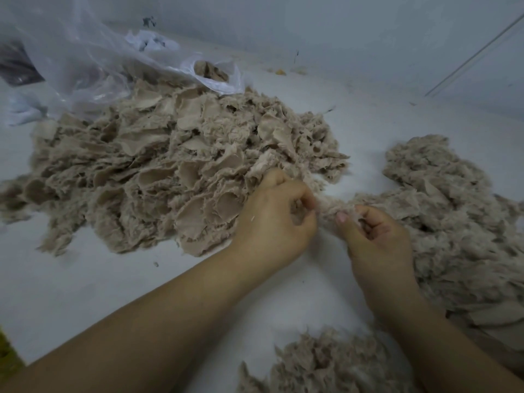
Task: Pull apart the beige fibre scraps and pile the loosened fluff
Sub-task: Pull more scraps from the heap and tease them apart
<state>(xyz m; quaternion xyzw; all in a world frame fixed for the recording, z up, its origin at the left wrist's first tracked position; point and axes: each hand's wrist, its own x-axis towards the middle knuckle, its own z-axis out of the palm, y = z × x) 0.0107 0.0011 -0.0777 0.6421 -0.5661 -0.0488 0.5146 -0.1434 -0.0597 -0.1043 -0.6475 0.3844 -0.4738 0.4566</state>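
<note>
Right now you are holding one beige scrap (329, 207) stretched between your two hands, just in front of the big heap of scraps (170, 171) on the white bench (85, 279). Your left hand (272, 219) is closing its grip on the end nearest the heap, fingers curled in on a tuft, while your right hand (371, 236) is pinching the other end between thumb and fingertips; the exact hold is hard to read because fibre is covering the fingertips, but both appear to be clamped on the same piece. Holding it at both ends is what lets you tear it sideways. The loosened fluff (453, 211) is lying to your right, just beside your right hand, so a short drop is enough once the piece gives. A smaller clump (326, 364) is sitting near the lower edge. Behind the heap a clear plastic bag (93, 61) is lying open with a few scraps inside, probably the supply.
</note>
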